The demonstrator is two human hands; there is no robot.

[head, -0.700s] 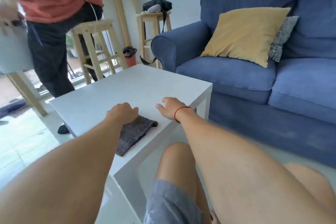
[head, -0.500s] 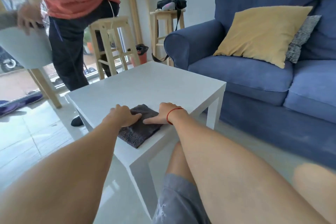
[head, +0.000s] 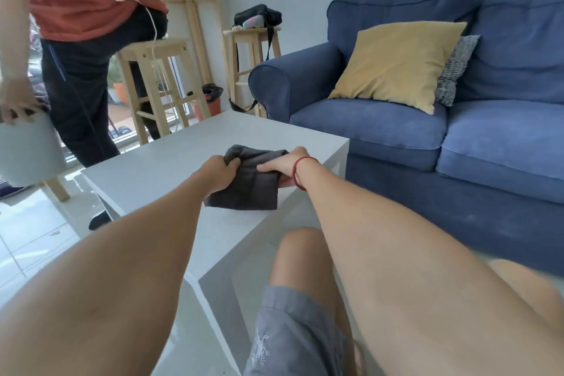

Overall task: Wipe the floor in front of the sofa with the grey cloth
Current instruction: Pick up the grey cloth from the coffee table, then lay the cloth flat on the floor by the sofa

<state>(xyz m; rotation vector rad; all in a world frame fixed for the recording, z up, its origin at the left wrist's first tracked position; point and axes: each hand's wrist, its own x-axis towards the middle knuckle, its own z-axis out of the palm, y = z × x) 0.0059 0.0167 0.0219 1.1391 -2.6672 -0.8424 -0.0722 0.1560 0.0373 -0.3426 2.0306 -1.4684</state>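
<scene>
Both hands grip the grey cloth (head: 247,183) over the white bench (head: 158,168): the left hand (head: 218,174) pinches its left edge, the right hand (head: 282,166) clasps its right side. The blue sofa (head: 427,119) stands just beyond, the pale floor (head: 36,241) below.

There is one view only, a wide-angle camera worn on the person's head, looking forward and down along both bare forearms. It sits close above the person's own knee (head: 300,253) and the near corner of the white coffee table (head: 171,159), which fill the lower and middle frame. Farther off, the view faces the blue sofa (head: 457,119) at right and wooden stools (head: 158,76) at upper left, with pale floor tiles (head: 33,241) at the left edge. Straight lines bow toward the borders.
</scene>
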